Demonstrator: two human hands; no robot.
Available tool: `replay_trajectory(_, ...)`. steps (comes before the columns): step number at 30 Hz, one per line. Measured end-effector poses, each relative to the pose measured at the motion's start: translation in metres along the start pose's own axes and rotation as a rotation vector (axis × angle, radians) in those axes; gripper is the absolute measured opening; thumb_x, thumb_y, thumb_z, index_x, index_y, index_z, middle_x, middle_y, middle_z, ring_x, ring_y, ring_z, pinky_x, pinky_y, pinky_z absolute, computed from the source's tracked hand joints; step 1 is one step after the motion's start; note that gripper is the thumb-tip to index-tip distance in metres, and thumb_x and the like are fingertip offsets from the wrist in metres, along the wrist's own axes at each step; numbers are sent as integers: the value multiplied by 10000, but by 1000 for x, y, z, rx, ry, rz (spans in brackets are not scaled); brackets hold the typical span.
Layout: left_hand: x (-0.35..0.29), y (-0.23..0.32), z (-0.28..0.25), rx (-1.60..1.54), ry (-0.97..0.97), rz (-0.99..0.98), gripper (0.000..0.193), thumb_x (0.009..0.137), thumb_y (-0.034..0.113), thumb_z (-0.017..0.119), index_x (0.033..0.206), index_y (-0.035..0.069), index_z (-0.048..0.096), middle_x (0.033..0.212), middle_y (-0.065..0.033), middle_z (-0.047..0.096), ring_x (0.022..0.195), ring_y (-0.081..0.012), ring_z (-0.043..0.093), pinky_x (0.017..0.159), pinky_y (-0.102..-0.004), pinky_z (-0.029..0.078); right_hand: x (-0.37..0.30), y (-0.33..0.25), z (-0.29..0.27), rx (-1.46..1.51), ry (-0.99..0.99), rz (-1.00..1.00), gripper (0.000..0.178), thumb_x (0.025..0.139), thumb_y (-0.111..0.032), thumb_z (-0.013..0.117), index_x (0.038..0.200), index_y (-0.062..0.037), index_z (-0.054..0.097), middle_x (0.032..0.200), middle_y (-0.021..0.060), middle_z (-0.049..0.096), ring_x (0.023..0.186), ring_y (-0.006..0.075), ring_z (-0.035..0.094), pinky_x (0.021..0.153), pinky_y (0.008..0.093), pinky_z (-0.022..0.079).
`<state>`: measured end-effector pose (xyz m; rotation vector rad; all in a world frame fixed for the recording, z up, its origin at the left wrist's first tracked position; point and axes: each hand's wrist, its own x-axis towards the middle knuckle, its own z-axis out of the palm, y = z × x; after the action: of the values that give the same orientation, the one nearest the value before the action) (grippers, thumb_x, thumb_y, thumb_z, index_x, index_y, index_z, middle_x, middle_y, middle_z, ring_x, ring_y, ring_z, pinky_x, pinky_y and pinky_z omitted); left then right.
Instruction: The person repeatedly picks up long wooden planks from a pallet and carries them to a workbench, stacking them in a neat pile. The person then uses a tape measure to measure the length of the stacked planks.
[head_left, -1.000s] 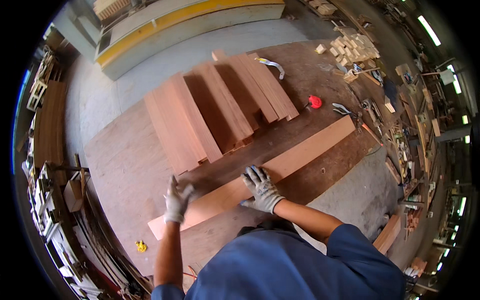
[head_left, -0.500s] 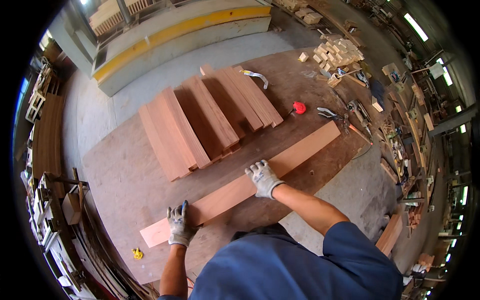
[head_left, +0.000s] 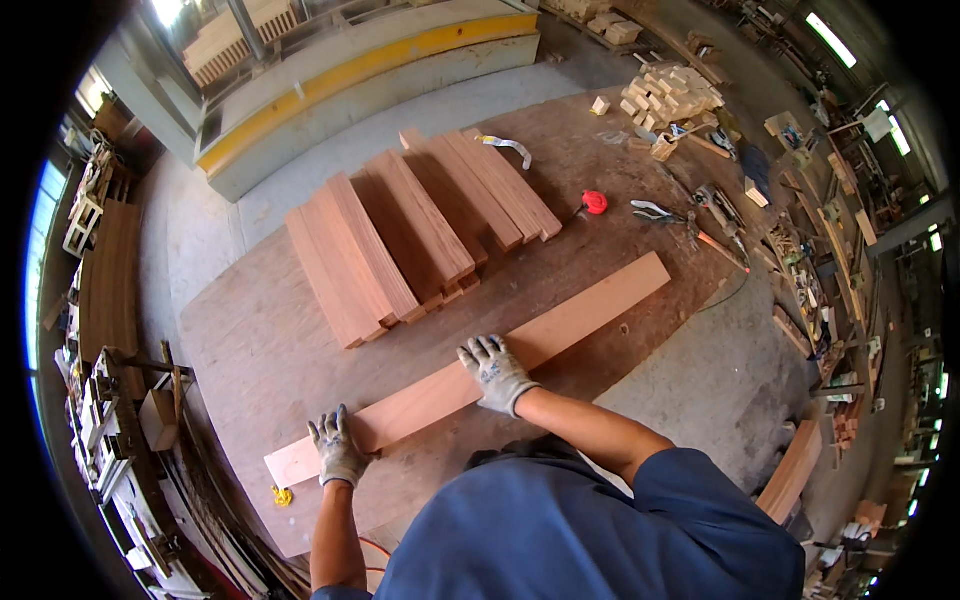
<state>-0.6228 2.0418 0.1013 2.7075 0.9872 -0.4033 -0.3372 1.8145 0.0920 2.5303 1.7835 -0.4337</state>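
Note:
A long flat reddish-brown wooden board (head_left: 595, 303) lies slantwise on the table in front of me, its near-left end pale. My left hand (head_left: 340, 450), in a grey-white work glove, rests on the board close to that left end, with its fingers spread. My right hand (head_left: 497, 376), gloved likewise, lies across the board's near edge around its middle, fingers stretched over the upper face. Both palms partly hide the near edge. Beyond the board sits a stack of similar brown boards (head_left: 345, 255), laid side by side in layers.
On the brown tabletop (head_left: 235, 340) are a red tape measure (head_left: 594, 202), pliers (head_left: 655, 211), an orange-handled tool (head_left: 722, 251) and a heap of pale wood blocks (head_left: 670, 97). A crumpled yellow piece (head_left: 283, 496) lies by the board's left end. A yellow-striped machine bed (head_left: 365, 70) stands beyond.
The board has shifted to the left and slightly nearer to me, its left end now beside the yellow piece. Both hands have moved left. The stack stays put; the view has shifted slightly.

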Motion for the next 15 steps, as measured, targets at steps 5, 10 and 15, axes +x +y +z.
replay_trajectory(5,-1,1,5,-51,54,-10,1224,471,428,950,1458,50,333,1395,-205,433,1366,-380,336,1207,-561,114,-49,11,22,37,122,158,916,764,-413,742,1487,-30,331,1536,236,296,1439,404,252,1173,533,188)
replay_trajectory(10,-5,2,5,-59,72,-10,1225,466,419,954,1457,49,336,1382,-198,441,1349,-379,344,1209,-557,106,-124,22,32,75,95,347,899,783,-438,715,1485,-25,333,1539,248,289,1439,412,250,1159,547,210)
replay_trajectory(15,-9,4,4,-42,40,-26,1287,459,467,945,1485,45,292,1429,-174,424,1382,-389,313,1203,-554,120,-191,23,54,104,-46,582,973,800,-553,662,1509,-1,288,1565,257,241,1455,414,214,1155,561,204)
